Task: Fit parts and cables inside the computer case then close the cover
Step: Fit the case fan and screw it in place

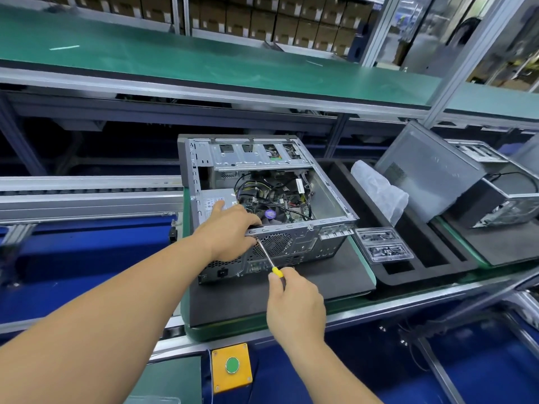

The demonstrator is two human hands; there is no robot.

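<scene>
**A:** Open computer case [262, 199] lying on its side on the dark foam mat [320, 275], rear panel toward the worker, open face up; everything I call is measured from that case.

**B:** And the hands?

**A:** Left hand [230, 234] draped over the near top rim of the case, fingers curled over the edge and thumb stretched onto the power supply [214, 199] in the near-left corner; it grips the case, bracing it. Right hand [294, 298] sits just in front of the rear panel, fingers wrapped round a yellow-handled screwdriver [268, 256].

**B:** Which way does the tool run?

**A:** Long axis slants up and leftward from the handle; tip meets the rear panel just left of the round fan grille [272, 243], right beside the left hand's fingers; looks like a screw being driven there, though the screw itself is too small to see.

**B:** So the left hand is nearer?

**A:** Yes, it touches the spot; the right stands off by the shaft's length; any push should follow that slant.

**B:** The cover?

**A:** Not on; a grey panel [428, 176] leans well to the right of the case, perhaps the cover; cables [262, 185] lie tangled inside.

**B:** Any writing?

**A:** A label on the power supply, print too small to read; no brand legible anywhere.
</scene>
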